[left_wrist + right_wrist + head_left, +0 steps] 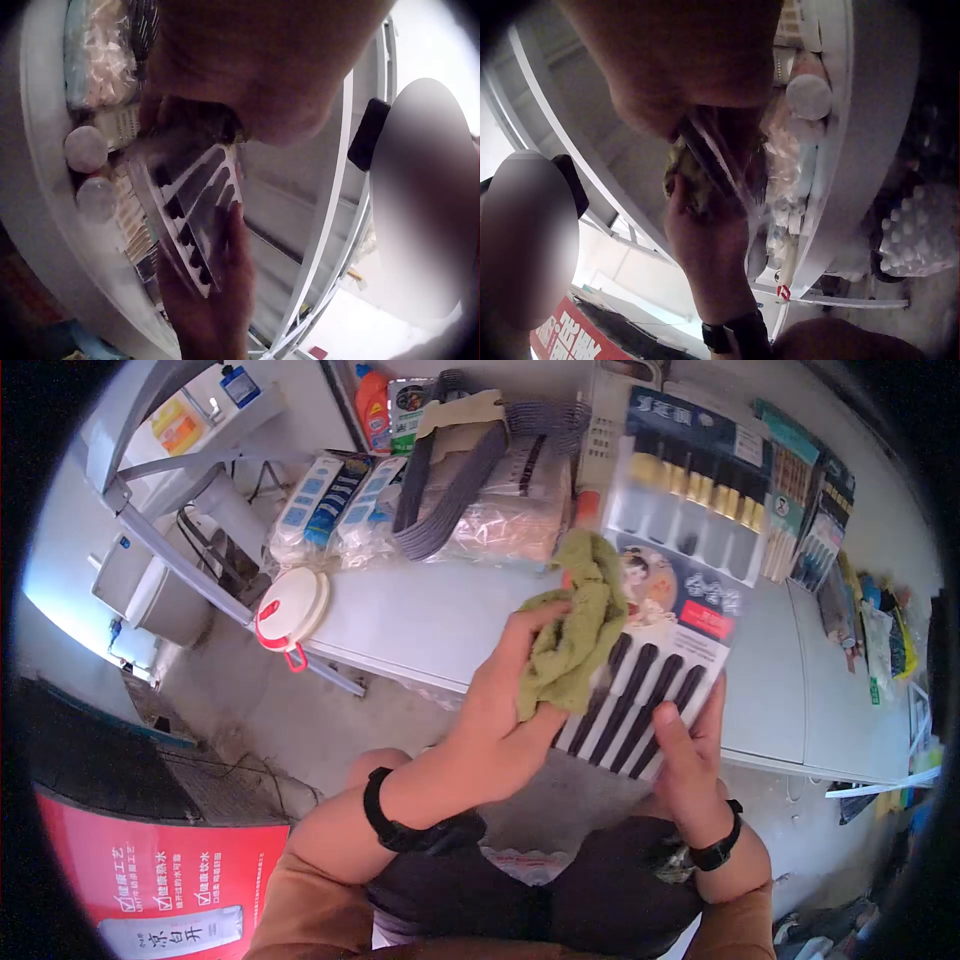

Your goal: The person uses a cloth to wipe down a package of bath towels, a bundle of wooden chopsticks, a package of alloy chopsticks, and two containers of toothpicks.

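Above the bench point(400, 622): brush pack point(686, 602) and green cloth point(578, 635) in hand.
Left fingers point(530, 624) curl round the soft cloth; right fingers point(712, 712) grip the pack's side edge. Likely light, slick, fairly stiff; best held by its edges.

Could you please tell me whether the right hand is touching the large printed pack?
Touching: the head view shows the right hand gripping the printed pack near its lower end, thumb lying over the front.

Plastic-wrapped packs point(322, 500) on white table point(400, 615)
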Demonstrator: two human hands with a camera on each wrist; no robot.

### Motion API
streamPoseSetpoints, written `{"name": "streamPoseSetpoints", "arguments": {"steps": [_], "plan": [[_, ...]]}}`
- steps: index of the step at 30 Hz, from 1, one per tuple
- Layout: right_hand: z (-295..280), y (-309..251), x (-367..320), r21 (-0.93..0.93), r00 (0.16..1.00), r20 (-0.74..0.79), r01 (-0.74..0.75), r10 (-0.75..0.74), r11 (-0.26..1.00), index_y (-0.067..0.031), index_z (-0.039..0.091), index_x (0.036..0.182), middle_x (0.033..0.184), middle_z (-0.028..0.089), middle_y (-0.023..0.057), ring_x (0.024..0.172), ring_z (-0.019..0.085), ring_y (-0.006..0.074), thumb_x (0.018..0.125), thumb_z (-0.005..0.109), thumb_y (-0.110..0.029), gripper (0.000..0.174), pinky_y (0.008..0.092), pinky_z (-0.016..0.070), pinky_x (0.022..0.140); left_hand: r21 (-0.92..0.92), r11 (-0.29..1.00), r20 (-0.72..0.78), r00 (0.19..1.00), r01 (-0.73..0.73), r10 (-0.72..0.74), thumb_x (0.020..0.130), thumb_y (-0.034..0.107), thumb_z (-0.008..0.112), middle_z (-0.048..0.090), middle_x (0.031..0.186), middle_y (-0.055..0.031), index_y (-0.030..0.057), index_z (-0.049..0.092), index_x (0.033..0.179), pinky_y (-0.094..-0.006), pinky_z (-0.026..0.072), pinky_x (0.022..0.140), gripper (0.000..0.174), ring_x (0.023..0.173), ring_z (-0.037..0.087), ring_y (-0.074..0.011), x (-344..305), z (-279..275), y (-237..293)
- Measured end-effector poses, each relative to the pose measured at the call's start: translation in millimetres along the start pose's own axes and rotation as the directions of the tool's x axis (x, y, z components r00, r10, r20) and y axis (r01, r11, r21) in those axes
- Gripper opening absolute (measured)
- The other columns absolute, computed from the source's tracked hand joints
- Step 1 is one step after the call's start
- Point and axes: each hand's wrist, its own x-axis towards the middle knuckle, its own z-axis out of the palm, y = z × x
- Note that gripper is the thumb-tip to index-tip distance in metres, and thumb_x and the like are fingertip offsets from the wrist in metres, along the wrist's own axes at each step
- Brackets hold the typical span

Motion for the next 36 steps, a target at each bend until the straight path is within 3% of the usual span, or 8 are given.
{"name": "streamPoseSetpoints", "arguments": {"steps": [13,15,19,23,26,29,33,36], "plan": [[-8,11,-8,-0.182,0.917,0.399,0.068,0.01,0.981,-0.0005,0.016,0.138,0.132,0.041,0.0146,0.123,0.039,0.0192,0.082,0.071,-0.008,0.079,0.035,0.0315,0.103,-0.289,0.957,-0.138,0.988,0.034,-0.076,0.086,-0.001,0.047,0.036,0.14,-0.0157,0.0004,0.019,0.143,-0.0345,0.0283,0.108,0.064,0.129,0.037,-0.0226,-4,9,-8],[-13,5,-9,-0.205,0.891,0.424,-0.083,0.165,0.975,0.0002,0.012,0.142,0.138,0.038,0.0139,0.125,0.038,0.0193,0.085,0.068,-0.011,0.08,0.0361,0.0308,0.104,-0.009,0.995,-0.029,0.995,0.095,-0.095,0.087,0.005,0.054,0.035,0.142,-0.0119,0.0046,0.015,0.147,-0.0344,0.0313,0.107,0.071,0.13,0.037,-0.0203,-9,12,-16],[-17,7,-12,-0.154,0.878,0.436,-0.143,0.197,0.978,0.0003,0.014,0.143,0.141,0.036,0.0126,0.128,0.035,0.0185,0.092,0.059,-0.019,0.071,0.0366,0.0285,0.106,0.302,0.942,0.102,0.988,-0.146,0.12,0.073,0.003,0.054,0.028,0.142,-0.0253,0.0018,0.019,0.146,-0.0425,0.017,0.112,0.081,0.135,0.023,-0.0438,-5,18,4],[-15,19,-14,-0.025,0.944,0.329,0.0,0.008,1.0,-0.0013,0.012,0.145,0.145,0.029,0.0116,0.131,0.032,0.0183,0.097,0.047,-0.034,0.067,0.0359,0.0275,0.108,0.436,0.852,0.317,0.935,-0.292,0.158,0.072,0.013,0.059,0.027,0.142,-0.027,0.0034,0.019,0.147,-0.0513,0.014,0.112,0.086,0.135,0.022,-0.0469,0,21,9],[-11,18,-7,0.237,0.925,0.303,-0.308,0.231,0.921,-0.0061,0.011,0.147,0.147,0.028,0.0101,0.134,0.032,0.0213,0.095,0.02,-0.059,0.075,0.0383,0.0283,0.11,0.555,0.759,0.489,0.872,-0.341,0.035,0.075,0.026,0.063,0.027,0.145,-0.0245,0.0012,0.023,0.146,-0.0586,0.0087,0.11,0.085,0.135,0.022,-0.0474,1,20,23],[-15,23,-14,0.364,0.907,0.327,-0.379,0.265,0.851,-0.0068,0.012,0.147,0.147,0.029,0.0112,0.135,0.032,0.0212,0.094,0.019,-0.06,0.075,0.0379,0.0291,0.11,0.56,0.762,0.511,0.86,-0.324,-0.011,0.074,0.038,0.066,0.029,0.144,-0.0231,0.0011,0.026,0.144,-0.0651,0.0052,0.108,0.088,0.134,0.022,-0.0478,-2,17,26],[-17,11,-11,0.231,0.923,0.327,-0.288,0.205,0.929,-0.0098,0.006,0.148,0.148,0.027,0.0111,0.135,0.032,0.0262,0.084,0.043,-0.069,0.094,0.0415,0.0283,0.111,0.475,0.77,0.537,0.833,-0.426,0.13,0.074,0.049,0.066,0.027,0.142,-0.0298,-0.0009,0.036,0.135,-0.0699,0.0028,0.104,0.084,0.134,0.017,-0.0532,-13,21,22],[-17,9,-10,0.197,0.949,0.279,-0.203,0.144,0.959,-0.0071,0.006,0.147,0.147,0.026,0.0114,0.134,0.032,0.0247,0.084,0.062,-0.053,0.096,0.0404,0.028,0.11,0.478,0.763,0.5,0.849,-0.435,0.171,0.075,0.051,0.066,0.026,0.14,-0.0325,-0.002,0.037,0.133,-0.0717,0.0016,0.103,0.084,0.135,0.013,-0.0541,-16,27,24]]}}
